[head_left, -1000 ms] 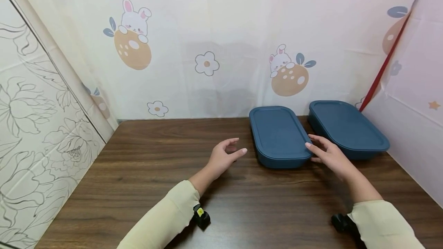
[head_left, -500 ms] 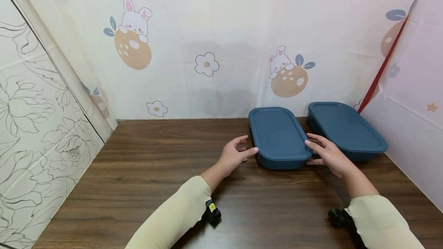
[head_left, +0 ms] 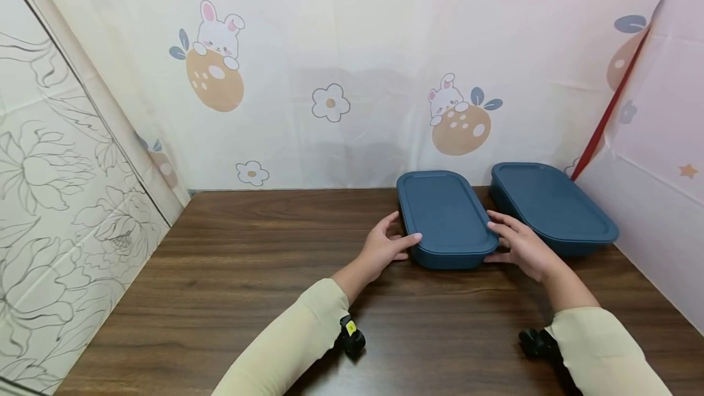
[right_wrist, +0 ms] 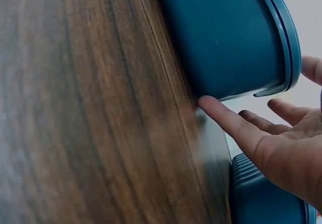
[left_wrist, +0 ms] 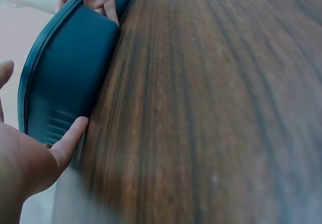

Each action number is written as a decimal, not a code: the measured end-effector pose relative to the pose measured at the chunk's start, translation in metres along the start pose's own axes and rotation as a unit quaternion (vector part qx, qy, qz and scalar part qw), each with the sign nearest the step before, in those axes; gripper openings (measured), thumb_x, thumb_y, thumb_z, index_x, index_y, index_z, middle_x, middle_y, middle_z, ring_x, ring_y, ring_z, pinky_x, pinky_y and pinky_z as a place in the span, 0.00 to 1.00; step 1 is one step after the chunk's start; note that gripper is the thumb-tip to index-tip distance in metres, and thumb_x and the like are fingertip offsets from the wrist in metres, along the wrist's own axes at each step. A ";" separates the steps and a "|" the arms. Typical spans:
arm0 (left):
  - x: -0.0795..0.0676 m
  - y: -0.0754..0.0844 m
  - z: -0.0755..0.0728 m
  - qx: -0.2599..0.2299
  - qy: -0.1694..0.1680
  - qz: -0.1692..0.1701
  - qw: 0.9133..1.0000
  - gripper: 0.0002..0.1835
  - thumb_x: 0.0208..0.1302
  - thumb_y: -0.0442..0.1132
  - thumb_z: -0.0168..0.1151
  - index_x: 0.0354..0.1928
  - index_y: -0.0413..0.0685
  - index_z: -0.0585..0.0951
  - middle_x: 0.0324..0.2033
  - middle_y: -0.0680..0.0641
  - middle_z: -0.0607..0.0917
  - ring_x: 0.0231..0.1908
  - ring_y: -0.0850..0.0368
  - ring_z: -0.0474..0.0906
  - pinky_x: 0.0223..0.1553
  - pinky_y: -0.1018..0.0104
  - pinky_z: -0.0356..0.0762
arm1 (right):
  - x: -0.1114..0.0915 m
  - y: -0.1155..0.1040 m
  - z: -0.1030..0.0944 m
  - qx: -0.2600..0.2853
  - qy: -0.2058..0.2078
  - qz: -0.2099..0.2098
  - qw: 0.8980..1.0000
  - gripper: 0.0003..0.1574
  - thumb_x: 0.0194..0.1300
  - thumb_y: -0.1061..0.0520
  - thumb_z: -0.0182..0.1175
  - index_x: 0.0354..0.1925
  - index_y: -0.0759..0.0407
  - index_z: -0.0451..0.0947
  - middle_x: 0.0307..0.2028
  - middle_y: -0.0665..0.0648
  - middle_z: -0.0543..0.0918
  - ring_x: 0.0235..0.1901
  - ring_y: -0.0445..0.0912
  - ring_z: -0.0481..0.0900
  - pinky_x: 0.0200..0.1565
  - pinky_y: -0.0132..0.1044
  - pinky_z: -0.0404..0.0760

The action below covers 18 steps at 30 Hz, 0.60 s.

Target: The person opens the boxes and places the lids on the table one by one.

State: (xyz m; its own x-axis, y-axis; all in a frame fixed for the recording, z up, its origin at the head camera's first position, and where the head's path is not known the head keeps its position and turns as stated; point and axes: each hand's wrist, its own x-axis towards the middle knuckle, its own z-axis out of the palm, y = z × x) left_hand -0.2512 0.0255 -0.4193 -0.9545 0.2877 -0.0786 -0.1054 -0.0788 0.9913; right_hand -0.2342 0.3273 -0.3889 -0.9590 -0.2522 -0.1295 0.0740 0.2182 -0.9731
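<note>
A blue rectangular lidded container [head_left: 447, 212] lies on the table between my hands. At its left near corner, my left hand [head_left: 382, 248] has its thumb over the lid's edge and its fingers along the side. My right hand [head_left: 525, 250] is at the right near corner, thumb at the lid's rim and fingers spread below. The left wrist view shows a left fingertip touching the container's wall [left_wrist: 70, 63] low near the table. From the right wrist, one fingertip meets the container's base [right_wrist: 226, 38], while other fingers stand apart from the wall.
A second blue lidded container [head_left: 555, 203] stands just right of the first, close behind my right hand. The brown wooden table [head_left: 264, 274] meets a printed curtain [head_left: 363, 139] at the back. A pale cloth wall [head_left: 660, 219] borders its right side.
My left hand has moved right to the near left corner of the container. My right hand has stayed at the right corner, its fingers slightly shifted. Both containers keep their places.
</note>
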 end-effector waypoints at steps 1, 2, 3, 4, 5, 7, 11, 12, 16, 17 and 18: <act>0.001 0.000 0.000 -0.008 0.001 -0.004 1.000 0.44 0.58 0.44 0.72 0.74 0.55 0.61 0.67 0.42 0.66 0.65 0.42 0.65 0.46 0.53 0.82 | 0.001 0.001 -0.001 0.007 -0.003 0.000 1.000 0.47 0.78 0.42 0.42 0.77 0.61 0.30 0.73 0.74 0.38 0.49 0.38 0.76 0.48 0.55 0.81; 0.002 -0.001 0.001 -0.018 0.001 -0.006 1.000 0.44 0.58 0.44 0.72 0.74 0.55 0.60 0.67 0.42 0.66 0.65 0.42 0.65 0.46 0.52 0.81 | 0.001 0.001 -0.001 0.015 -0.005 0.000 1.000 0.46 0.78 0.43 0.41 0.77 0.60 0.29 0.73 0.74 0.38 0.47 0.36 0.77 0.48 0.55 0.81; 0.003 0.000 0.001 -0.025 0.002 -0.010 1.000 0.44 0.58 0.43 0.72 0.74 0.56 0.60 0.67 0.42 0.66 0.65 0.42 0.65 0.46 0.51 0.81 | 0.002 0.002 -0.002 0.022 -0.007 -0.001 1.000 0.46 0.78 0.43 0.41 0.77 0.59 0.29 0.73 0.74 0.38 0.46 0.35 0.78 0.48 0.55 0.81; 0.004 0.000 0.002 -0.032 0.002 -0.012 0.999 0.44 0.59 0.43 0.72 0.75 0.56 0.60 0.67 0.42 0.65 0.65 0.43 0.65 0.47 0.51 0.81 | 0.002 0.003 -0.002 0.027 -0.007 -0.002 1.000 0.45 0.79 0.43 0.40 0.77 0.58 0.29 0.73 0.74 0.39 0.45 0.35 0.78 0.48 0.55 0.81; 0.005 0.000 0.002 -0.039 0.002 -0.014 0.999 0.44 0.59 0.42 0.72 0.74 0.56 0.60 0.67 0.41 0.65 0.64 0.43 0.67 0.46 0.51 0.81 | 0.002 0.003 -0.003 0.031 -0.006 -0.003 0.999 0.44 0.79 0.44 0.40 0.77 0.58 0.29 0.72 0.73 0.40 0.45 0.35 0.79 0.48 0.54 0.81; 0.006 0.001 0.003 -0.054 0.003 -0.021 0.998 0.43 0.59 0.41 0.72 0.74 0.56 0.61 0.68 0.41 0.65 0.61 0.44 0.72 0.46 0.50 0.81 | 0.003 0.004 -0.004 0.040 -0.001 -0.006 0.999 0.43 0.79 0.45 0.40 0.77 0.56 0.31 0.70 0.71 0.47 0.45 0.38 0.80 0.47 0.54 0.81; 0.009 0.003 0.004 -0.077 0.005 -0.031 0.997 0.42 0.59 0.39 0.71 0.74 0.53 0.62 0.67 0.40 0.65 0.51 0.47 0.79 0.45 0.48 0.81 | 0.004 0.006 -0.006 0.063 0.006 -0.005 0.998 0.42 0.79 0.47 0.42 0.78 0.55 0.34 0.59 0.58 0.67 0.45 0.41 0.81 0.45 0.52 0.82; 0.009 0.004 0.004 -0.080 0.006 -0.035 0.996 0.42 0.59 0.38 0.71 0.73 0.53 0.62 0.67 0.40 0.65 0.51 0.48 0.79 0.45 0.48 0.81 | 0.004 0.006 -0.006 0.071 0.005 -0.004 0.997 0.42 0.79 0.47 0.43 0.78 0.55 0.34 0.56 0.54 0.70 0.44 0.41 0.82 0.45 0.52 0.83; 0.011 0.005 0.005 -0.081 0.011 -0.043 0.996 0.41 0.57 0.34 0.72 0.72 0.55 0.64 0.64 0.42 0.68 0.49 0.49 0.80 0.43 0.49 0.82 | 0.006 0.007 -0.007 0.089 -0.005 0.001 0.996 0.41 0.79 0.49 0.43 0.78 0.56 0.36 0.49 0.44 0.76 0.44 0.42 0.82 0.44 0.51 0.83; 0.012 0.005 0.004 -0.079 0.011 -0.044 0.996 0.41 0.57 0.34 0.72 0.72 0.55 0.65 0.64 0.42 0.69 0.49 0.49 0.80 0.42 0.49 0.83 | 0.007 0.007 -0.008 0.092 -0.008 0.001 0.996 0.41 0.79 0.50 0.44 0.78 0.56 0.36 0.49 0.43 0.77 0.45 0.42 0.82 0.44 0.51 0.83; 0.012 0.005 0.004 -0.077 0.010 -0.045 0.996 0.41 0.57 0.33 0.72 0.72 0.55 0.65 0.63 0.43 0.70 0.48 0.49 0.80 0.42 0.50 0.83 | 0.007 0.007 -0.008 0.095 -0.012 0.001 0.995 0.41 0.79 0.50 0.44 0.78 0.56 0.36 0.49 0.43 0.78 0.45 0.42 0.82 0.44 0.51 0.83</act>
State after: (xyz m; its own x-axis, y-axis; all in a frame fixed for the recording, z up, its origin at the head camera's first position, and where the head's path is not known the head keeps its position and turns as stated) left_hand -0.2622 0.0328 -0.4148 -0.9445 0.2809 -0.1703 -0.2311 -0.2001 0.9521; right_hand -0.2428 0.3345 -0.3954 -0.9523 -0.2742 -0.1338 0.1285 0.0372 -0.9910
